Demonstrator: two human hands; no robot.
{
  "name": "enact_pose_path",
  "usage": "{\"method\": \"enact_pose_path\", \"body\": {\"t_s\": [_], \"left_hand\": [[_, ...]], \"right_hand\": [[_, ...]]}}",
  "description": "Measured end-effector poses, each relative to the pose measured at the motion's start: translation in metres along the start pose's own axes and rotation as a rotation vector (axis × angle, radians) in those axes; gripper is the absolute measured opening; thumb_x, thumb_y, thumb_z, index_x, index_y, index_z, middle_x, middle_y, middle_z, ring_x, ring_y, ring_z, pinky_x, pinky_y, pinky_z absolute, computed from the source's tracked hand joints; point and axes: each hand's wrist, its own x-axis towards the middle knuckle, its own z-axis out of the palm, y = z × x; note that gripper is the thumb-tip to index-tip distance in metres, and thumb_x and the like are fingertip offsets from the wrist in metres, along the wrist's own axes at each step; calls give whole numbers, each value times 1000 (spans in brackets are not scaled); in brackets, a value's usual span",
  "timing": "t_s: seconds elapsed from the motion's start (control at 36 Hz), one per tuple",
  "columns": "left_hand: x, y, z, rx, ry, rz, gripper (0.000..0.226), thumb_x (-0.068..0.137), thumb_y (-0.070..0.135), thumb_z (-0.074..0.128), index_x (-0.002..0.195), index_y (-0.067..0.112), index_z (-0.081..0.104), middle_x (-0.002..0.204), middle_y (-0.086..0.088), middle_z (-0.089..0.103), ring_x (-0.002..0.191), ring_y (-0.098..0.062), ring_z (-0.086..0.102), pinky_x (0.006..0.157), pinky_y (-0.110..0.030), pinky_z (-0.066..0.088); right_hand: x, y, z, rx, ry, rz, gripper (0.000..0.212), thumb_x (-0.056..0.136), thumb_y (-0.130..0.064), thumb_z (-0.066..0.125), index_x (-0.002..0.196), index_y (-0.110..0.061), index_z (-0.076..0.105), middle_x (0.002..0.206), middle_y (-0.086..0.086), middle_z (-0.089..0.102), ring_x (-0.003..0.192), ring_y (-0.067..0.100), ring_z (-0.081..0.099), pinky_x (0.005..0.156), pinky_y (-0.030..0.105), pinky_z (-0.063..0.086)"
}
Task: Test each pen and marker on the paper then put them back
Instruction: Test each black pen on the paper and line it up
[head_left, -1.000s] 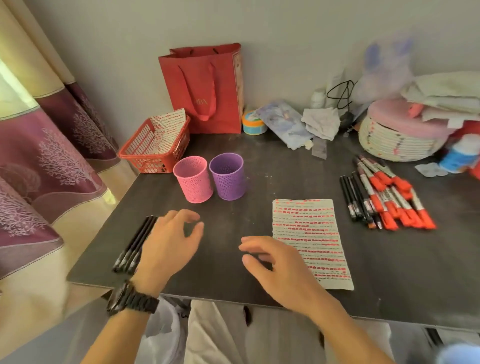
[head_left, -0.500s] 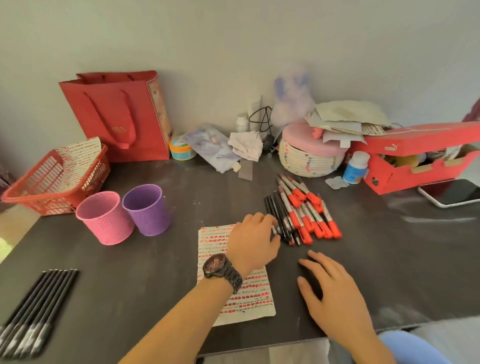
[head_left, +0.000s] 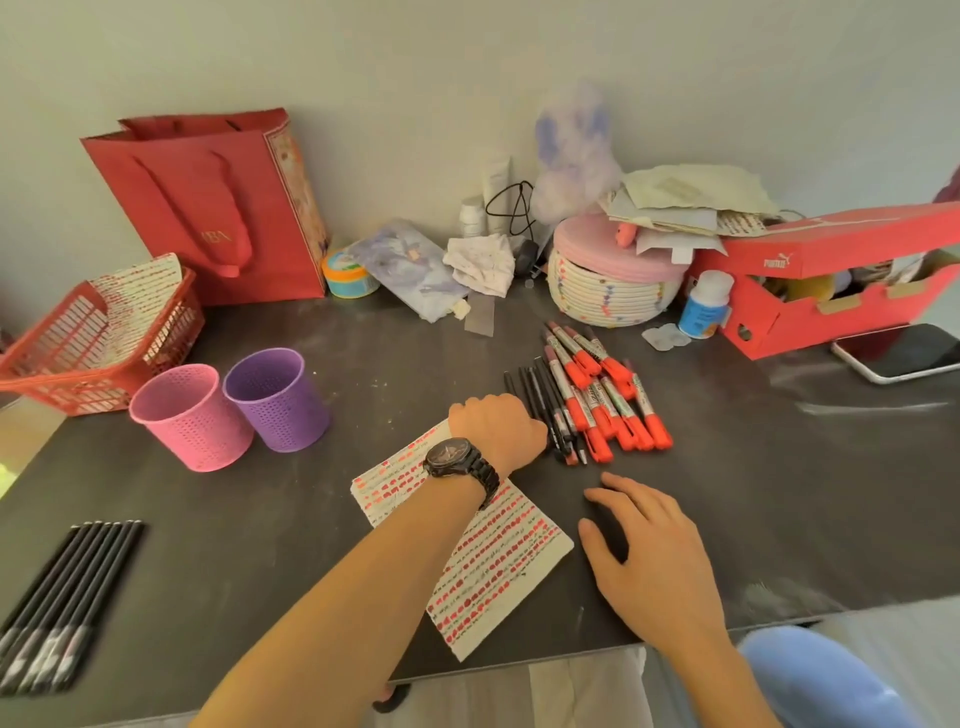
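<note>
Two hands: left hand (head_left: 496, 426) curled against pens (head_left: 536, 391) at paper's (head_left: 498, 561) one o'clock, grip unclear; right hand (head_left: 649, 551) flat, relaxed.

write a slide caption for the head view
Left hand curled at the black pens beside red-capped markers and the test paper; right hand open over the table.

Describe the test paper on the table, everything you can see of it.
The paper is a whitish rectangular sheet that lies flat and skewed on the dark table, one corner near the front edge. Rows of short red marks and a few dark scribbles cover it. The left forearm crosses over it and hides a band of it; contact cannot be told. The left hand is at its far corner, by the black pens. The right hand rests on the table beside its right edge.
</note>
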Motion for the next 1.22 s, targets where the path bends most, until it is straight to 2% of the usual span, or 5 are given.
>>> {"method": "enact_pose_path", "body": {"t_s": [0.42,0.67,0.83,0.97,1.22], "left_hand": [[1,-30,-18,-348,-17,-80,43,90,55,45,72,18,52,72,0,62,64,-21,59,55,-26,39],[-60,-81,-32,-1089,40,-149,20,94,32,56,95,13,62,84,-1,68,61,-12,51,60,-29,41],[-139,-115,-18,-1328,91,-215,10,101,21,53,93,16,58,65,8,64,54,-2,54,48,-15,41],[-195,-140,7,-1653,138,-300,10,95,18,61,101,23,66,73,-1,65,61,-11,52,51,-23,39],[-257,-162,26,-1816,84,-324,31,83,32,72,112,20,76,82,-3,62,64,-12,50,57,-21,44]], "right_hand": [[-5,-3,-8,-78,-133,-186,46,101,-44,47,136,-71,34,158,-24,30,149,9,22,122,39,14],[-20,-8,-7,67,-64,-260,34,89,-52,52,119,-48,67,138,-36,45,136,-12,27,112,23,20],[-36,-26,12,66,43,-264,16,84,-44,75,94,-32,71,128,-19,63,125,0,49,101,28,41],[-45,-46,31,19,149,-399,37,95,-36,51,121,-20,72,131,-6,66,127,19,58,102,42,48],[-43,-75,38,16,132,-281,37,92,-40,54,116,-18,72,126,0,66,119,26,58,94,47,50]]}}
